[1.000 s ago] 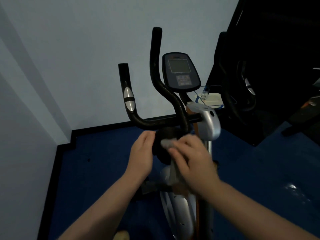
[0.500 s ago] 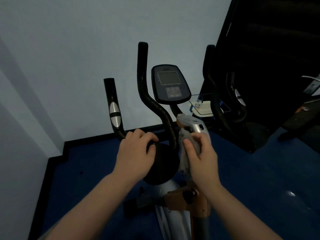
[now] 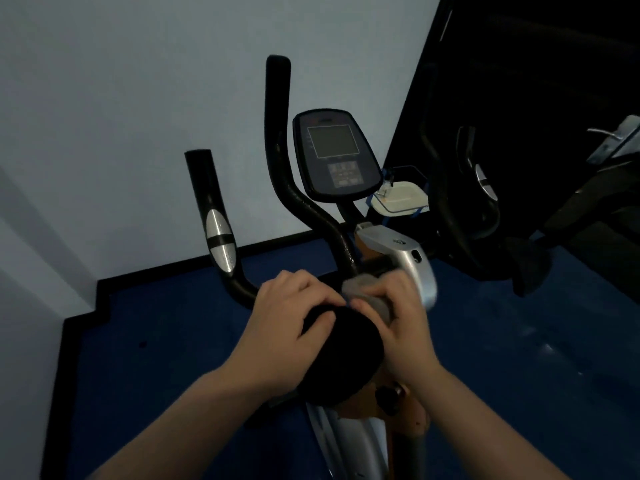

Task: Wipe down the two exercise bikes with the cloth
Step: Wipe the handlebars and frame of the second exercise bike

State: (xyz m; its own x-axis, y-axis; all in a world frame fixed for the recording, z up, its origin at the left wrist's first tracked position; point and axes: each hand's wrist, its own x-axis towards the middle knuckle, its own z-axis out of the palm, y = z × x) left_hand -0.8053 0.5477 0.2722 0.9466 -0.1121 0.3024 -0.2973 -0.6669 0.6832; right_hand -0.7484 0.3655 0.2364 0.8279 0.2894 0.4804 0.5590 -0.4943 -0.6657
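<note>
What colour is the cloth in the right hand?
Grey; the crumpled cloth in the right hand shows best in head view.

Below the console point(image 3: 334, 157): left hand point(image 3: 287, 330) curled over a black round pad point(image 3: 343, 358), right hand point(image 3: 405, 327) pinching the grey cloth point(image 3: 363, 289) against the base of the handlebar point(image 3: 277, 133). Right of the console: a white tray point(image 3: 398, 197), then a second dark bike point(image 3: 460, 209). Slightly blurred around the right hand.

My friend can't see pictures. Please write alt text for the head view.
A person's right hand holds a grey cloth against an exercise bike; the left hand grips its round black part. The console stands behind.
</note>
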